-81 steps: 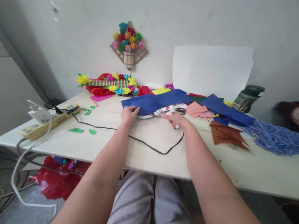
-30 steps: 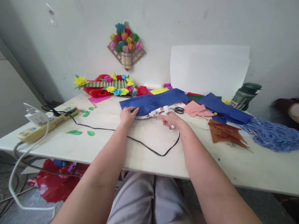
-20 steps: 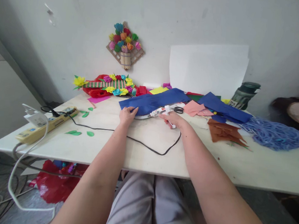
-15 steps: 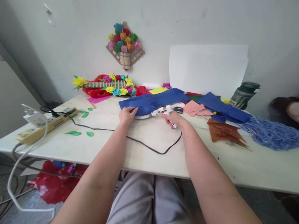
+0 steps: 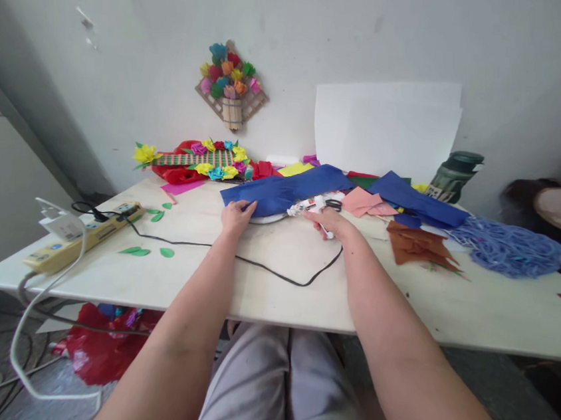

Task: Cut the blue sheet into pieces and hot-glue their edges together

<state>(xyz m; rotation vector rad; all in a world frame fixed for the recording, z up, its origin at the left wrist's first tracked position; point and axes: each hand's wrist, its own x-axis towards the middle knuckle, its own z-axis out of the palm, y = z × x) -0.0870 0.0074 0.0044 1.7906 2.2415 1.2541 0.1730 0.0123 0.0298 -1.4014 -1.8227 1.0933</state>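
Note:
My left hand [image 5: 236, 217] pinches the near left edge of a dark blue sheet [image 5: 262, 193], thumb and fingers together. A pale rounded edge shows beneath the sheet beside this hand. My right hand [image 5: 333, 225] is wrapped around a white hot glue gun [image 5: 314, 204], its nozzle pointing left along the sheet's near edge. Whether the nozzle touches the sheet is too small to tell. Black-handled scissors [image 5: 332, 204] lie just behind the right hand. From the glue gun a black cord [image 5: 297, 283] loops over the white table [image 5: 280, 307].
On the left sits a yellow power strip [image 5: 82, 236] with a white charger; green paper leaves [image 5: 166, 252] lie nearby. Behind are a flower-decorated woven piece [image 5: 195, 159] and coloured papers. To the right are brown paper [image 5: 420, 245], blue yarn [image 5: 511, 249] and a dark green bottle [image 5: 454, 178].
The glue gun has shifted very slightly to the right along the blue sheet. My left hand keeps its hold, and the whole view has moved a little.

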